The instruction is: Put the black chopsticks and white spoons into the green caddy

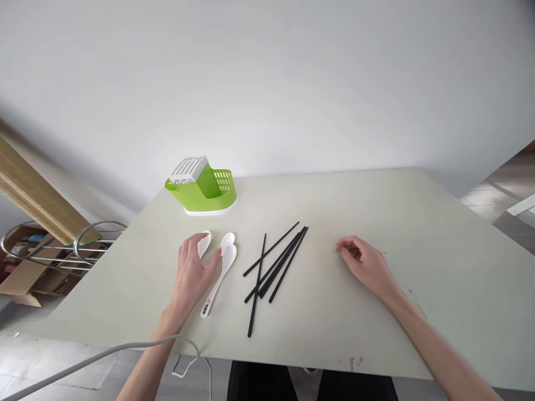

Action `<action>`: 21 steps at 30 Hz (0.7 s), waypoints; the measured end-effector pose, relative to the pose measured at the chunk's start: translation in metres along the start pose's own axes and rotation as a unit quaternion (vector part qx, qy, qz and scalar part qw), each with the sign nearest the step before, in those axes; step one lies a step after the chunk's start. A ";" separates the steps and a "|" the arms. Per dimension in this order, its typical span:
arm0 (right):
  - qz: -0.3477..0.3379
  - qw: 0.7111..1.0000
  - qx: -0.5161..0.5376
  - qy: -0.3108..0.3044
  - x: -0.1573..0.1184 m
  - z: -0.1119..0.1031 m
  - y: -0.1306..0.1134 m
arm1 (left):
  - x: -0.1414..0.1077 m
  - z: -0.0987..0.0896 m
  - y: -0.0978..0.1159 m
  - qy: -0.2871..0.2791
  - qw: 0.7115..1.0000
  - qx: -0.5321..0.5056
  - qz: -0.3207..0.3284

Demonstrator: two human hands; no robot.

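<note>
My left hand (193,273) reaches over the white spoons with its thumb and fingers spread apart. One spoon (204,244) is partly hidden behind the fingers. Beside the thumb, a second spoon (228,240) lies partly under a third spoon (220,277), which has printing on its handle. Several black chopsticks (276,268) lie crossed in a loose pile to the right of the spoons. Farther right, my right hand (365,264) rests on the table, its fingers curled in, with nothing visible in them.
A green and white utensil holder (203,189) stands at the back left of the pale table (317,323). A grey cable (104,351) crosses my left forearm. Left of the table are a metal rack (83,248), a long cardboard piece (37,189) and an open box (25,278).
</note>
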State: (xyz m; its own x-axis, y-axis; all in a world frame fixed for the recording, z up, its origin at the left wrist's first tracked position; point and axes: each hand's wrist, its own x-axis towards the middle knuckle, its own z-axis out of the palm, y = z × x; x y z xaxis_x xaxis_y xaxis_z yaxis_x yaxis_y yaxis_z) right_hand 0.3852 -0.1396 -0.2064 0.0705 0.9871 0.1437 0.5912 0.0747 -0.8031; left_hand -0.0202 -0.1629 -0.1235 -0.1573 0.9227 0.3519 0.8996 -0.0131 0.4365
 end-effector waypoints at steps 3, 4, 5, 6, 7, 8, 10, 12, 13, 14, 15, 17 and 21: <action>-0.002 1.000 -0.005 0.001 0.000 0.000 0.000 | -0.008 -0.002 -0.014 -0.054 0.998 0.027 -0.035; -0.005 1.000 -0.006 0.002 0.000 0.000 0.000 | -0.012 -0.002 -0.018 -0.069 0.996 0.036 -0.041; -0.007 1.000 -0.006 0.002 0.000 0.000 0.000 | -0.015 -0.002 -0.022 -0.083 0.995 0.043 -0.044; -0.008 1.000 -0.005 0.003 0.000 0.000 0.000 | -0.019 -0.002 -0.025 -0.095 0.993 0.048 -0.044; -0.008 1.000 -0.004 0.003 0.000 0.000 0.000 | -0.022 -0.003 -0.028 -0.104 0.992 0.052 -0.044; -0.007 1.000 -0.003 0.003 0.000 0.000 -0.001 | -0.024 -0.003 -0.031 -0.110 0.991 0.055 -0.043; -0.006 1.000 -0.002 0.003 0.000 0.000 -0.001 | -0.028 -0.003 -0.035 -0.119 0.990 0.062 -0.041; -0.005 1.000 -0.002 0.004 0.000 0.000 -0.001 | -0.031 -0.002 -0.039 -0.123 0.989 0.070 -0.035; -0.004 1.000 -0.003 0.004 0.000 0.000 0.000 | -0.032 -0.002 -0.040 -0.126 0.989 0.074 -0.030; -0.003 1.000 -0.004 0.003 0.000 0.000 0.000 | -0.033 -0.002 -0.041 -0.130 0.988 0.079 -0.025; -0.002 1.000 -0.004 0.002 0.000 0.000 0.000 | -0.034 -0.002 -0.042 -0.134 0.987 0.085 -0.022; -0.001 1.000 -0.002 0.000 -0.001 0.000 0.001 | -0.034 -0.001 -0.042 -0.139 0.985 0.097 -0.017; -0.004 1.000 0.001 0.000 -0.001 0.000 0.001 | -0.034 -0.001 -0.042 -0.128 0.985 0.112 0.001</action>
State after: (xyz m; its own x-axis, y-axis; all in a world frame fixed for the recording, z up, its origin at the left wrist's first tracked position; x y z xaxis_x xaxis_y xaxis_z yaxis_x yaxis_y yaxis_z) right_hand 0.3855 -0.1409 -0.2070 0.0665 0.9865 0.1496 0.5900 0.0821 -0.8032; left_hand -0.0527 -0.1944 -0.1528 -0.0732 0.9902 0.1192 0.9718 0.0440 0.2315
